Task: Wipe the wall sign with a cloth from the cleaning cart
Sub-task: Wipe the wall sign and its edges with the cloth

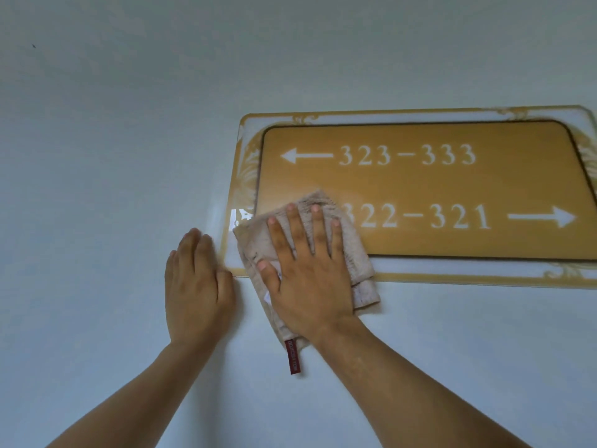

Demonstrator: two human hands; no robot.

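The right hand point(307, 270) presses a beige cloth point(361, 253) flat, fingers straight and spread, on the wall sign point(452, 189) at its seven o'clock corner. The sign's long axis runs toward three o'clock. The left hand point(197, 279) rests open on the wall point(113, 156) beside it.

Pale blue-white wall point(129, 156) carries everything. Gold room-number sign point(452, 189) mounted flat on it, white lettering "323-333" with left arrow, "322-321" with right arrow, ornate gold-and-white border. Beige cloth point(358, 253) lies over sign's lower-left corner and spills onto wall below; red tag point(292, 356) hangs from its bottom edge. Left hand point(197, 286) flat on wall, just beside sign's corner.
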